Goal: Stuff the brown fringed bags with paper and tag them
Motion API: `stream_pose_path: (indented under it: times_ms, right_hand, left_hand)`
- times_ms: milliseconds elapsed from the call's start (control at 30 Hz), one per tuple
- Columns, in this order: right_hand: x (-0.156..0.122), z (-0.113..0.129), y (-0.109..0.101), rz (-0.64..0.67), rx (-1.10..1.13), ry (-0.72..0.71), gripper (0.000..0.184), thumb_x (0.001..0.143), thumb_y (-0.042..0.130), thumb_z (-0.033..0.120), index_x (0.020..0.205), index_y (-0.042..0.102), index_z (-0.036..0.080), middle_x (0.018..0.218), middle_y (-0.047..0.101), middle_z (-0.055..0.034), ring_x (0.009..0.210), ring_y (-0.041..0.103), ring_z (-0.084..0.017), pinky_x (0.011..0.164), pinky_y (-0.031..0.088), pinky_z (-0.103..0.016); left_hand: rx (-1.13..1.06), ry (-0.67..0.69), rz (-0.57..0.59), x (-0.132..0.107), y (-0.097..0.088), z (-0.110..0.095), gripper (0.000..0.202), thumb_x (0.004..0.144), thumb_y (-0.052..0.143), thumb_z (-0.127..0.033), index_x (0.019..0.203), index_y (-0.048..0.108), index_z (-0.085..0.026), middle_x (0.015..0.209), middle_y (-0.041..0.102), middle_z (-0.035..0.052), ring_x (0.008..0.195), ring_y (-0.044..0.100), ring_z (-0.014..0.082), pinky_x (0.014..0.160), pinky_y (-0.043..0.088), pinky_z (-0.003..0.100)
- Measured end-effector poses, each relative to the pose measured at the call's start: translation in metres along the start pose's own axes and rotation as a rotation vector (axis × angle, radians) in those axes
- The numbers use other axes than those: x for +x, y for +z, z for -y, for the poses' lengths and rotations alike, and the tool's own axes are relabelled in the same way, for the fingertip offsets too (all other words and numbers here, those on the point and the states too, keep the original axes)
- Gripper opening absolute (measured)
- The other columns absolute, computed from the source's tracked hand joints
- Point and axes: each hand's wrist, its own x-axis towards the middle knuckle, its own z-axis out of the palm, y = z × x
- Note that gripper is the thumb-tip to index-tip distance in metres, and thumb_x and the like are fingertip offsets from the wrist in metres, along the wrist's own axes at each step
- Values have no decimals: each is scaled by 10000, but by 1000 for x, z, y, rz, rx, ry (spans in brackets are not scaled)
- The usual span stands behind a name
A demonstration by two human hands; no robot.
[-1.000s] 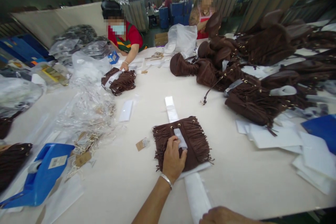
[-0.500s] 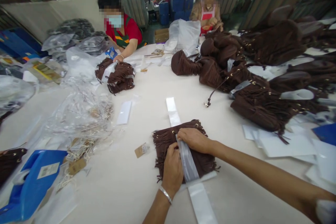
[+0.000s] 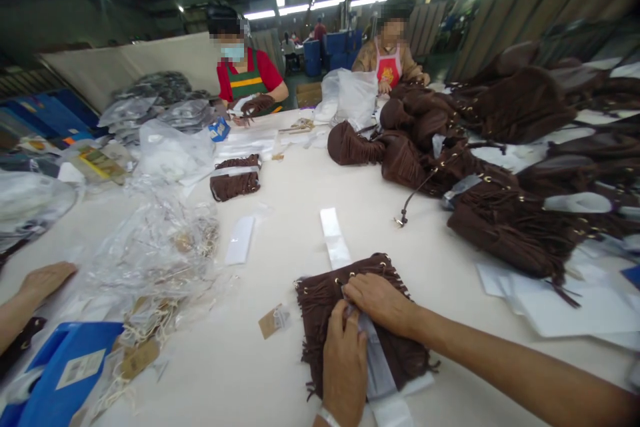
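Observation:
A brown fringed suede bag [image 3: 320, 300] lies flat on the white table [image 3: 290, 180] in front of me. A clear plastic strip [image 3: 336, 243] runs under it and comes back over its top. My left hand [image 3: 344, 363] presses the strip [image 3: 377, 367] down on the bag with its fingers together. My right hand [image 3: 380, 300] lies over the bag's upper part, fingers curled on the strip's end.
A heap of brown fringed bags [image 3: 490, 167] fills the right side. Clear bags with tags [image 3: 160, 253] and a blue tape dispenser [image 3: 65, 373] lie at left, near another person's hand [image 3: 43, 280]. Two workers [image 3: 245, 80] stand at the far edge. White sheets [image 3: 565, 300] lie at right.
My view has tilted up, so the bag sits lower in the picture. Both hands stay on the strip. The masked worker has stood upright, leaving a banded bag on the table. A hand appeared at left.

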Motion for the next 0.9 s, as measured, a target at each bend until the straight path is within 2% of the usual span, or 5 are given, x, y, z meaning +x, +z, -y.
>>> stream_pose_path:
  times_ms: [267, 400, 533, 733, 900]
  right_hand:
    - [70, -58, -27, -219, 37, 220, 641, 799, 719, 277, 1354, 419, 165, 1261, 540, -146, 1129, 496, -274, 904, 420, -383]
    - [110, -77, -32, -61, 133, 342, 194, 890, 600, 262, 1063, 640, 182, 1053, 652, -84, 990, 566, -210, 809, 417, -296]
    - [123, -83, -45, -37, 195, 510, 210, 925, 535, 318, 927, 682, 169, 885, 695, -50, 790, 603, -170, 625, 380, -240]
    - [61, -21, -78, -92, 233, 411, 211, 938, 521, 352, 956, 692, 229, 934, 696, -5, 853, 588, -154, 679, 351, -243]
    - [-21, 45, -56, -153, 2, 123, 181, 941, 493, 212, 945, 672, 191, 893, 647, -69, 879, 518, -199, 769, 326, -327]
  left_hand:
    - [102, 102, -33, -2, 7, 9, 422, 883, 474, -127, 1287, 543, -229, 1337, 534, 112, 1201, 544, 241, 1004, 512, 437]
    - [106, 97, -12, -1, 6, 7, 421, 898, 468, -143, 1308, 523, -221, 1353, 515, 109, 1223, 520, 234, 1033, 489, 445]
    - [96, 97, 14, 1, 2, 4, 405, 912, 450, -144, 1307, 519, -200, 1344, 506, 117, 1227, 501, 233, 1054, 464, 456]
    - [38, 118, 5, 2, -1, 3, 399, 893, 477, -146, 1286, 531, -186, 1333, 494, 123, 1225, 489, 246, 1068, 435, 467]
    - [-18, 131, 6, 2, -6, 0, 381, 872, 487, -120, 1237, 551, -205, 1315, 489, 106, 1232, 478, 238, 1075, 417, 462]
